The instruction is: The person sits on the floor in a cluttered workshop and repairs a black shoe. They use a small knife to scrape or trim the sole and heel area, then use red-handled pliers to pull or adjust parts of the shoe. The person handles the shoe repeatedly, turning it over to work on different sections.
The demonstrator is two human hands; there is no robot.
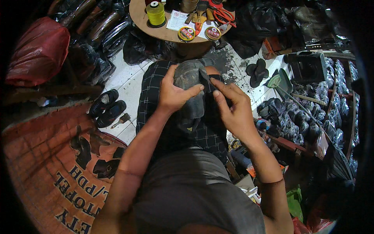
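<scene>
A worn dark grey shoe (187, 76) rests across my lap, on dark checked cloth. My left hand (174, 91) is closed around its left side, the thumb pressed over the top. At the shoe's right edge, my right hand (233, 99) has its index finger and thumb bent towards a thin, dark, pointed piece (204, 75). Whether that piece is a blade or a loose flap of the shoe, I cannot tell. The rest of the right hand's fingers are curled, and the palm is hidden.
Ahead, a round table (156, 33) bears a yellow thread spool (156, 15), two round tins, hand tools and orange-handled scissors (224, 16). Black shoes (107, 108) and a brush (120, 120) lie left on the tiles. Wrapped goods fill the right-hand rack (302, 117). An orange banner (46, 163) hangs left.
</scene>
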